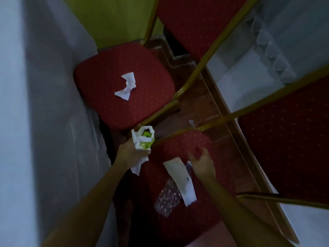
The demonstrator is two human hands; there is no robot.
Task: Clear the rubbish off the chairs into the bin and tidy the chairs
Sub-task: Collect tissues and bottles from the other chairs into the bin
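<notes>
Rubbish, several pieces, spread over two red padded chairs with gold metal frames.

Item: bundle of crumpled white tissue [142,139] with a yellow-green wrapper [146,142] inside it. Clamped in the left hand [131,154], fingers curled tight around its lower part; the top of the bundle sticks up above the knuckles and a loose tail of tissue hangs below the palm.

Item: flat cream paper strip [175,169], lying on the near chair seat [179,145], just left of the right hand's [203,164] fingertips. Right-hand fingers are spread apart and gripping nothing, hovering over the seat.

Item: torn white tissue [189,192], continuing from the strip's lower end, below and toward the wrist side of the right hand.

Item: clear crinkled plastic [167,196], on the same seat, beside that tissue on its left.

Item: twisted white tissue [126,86], alone on the far chair seat [110,107], well beyond the fingers of both hands.

White tablecloth [240,81] hangs to the right, past the chair backs.
</notes>
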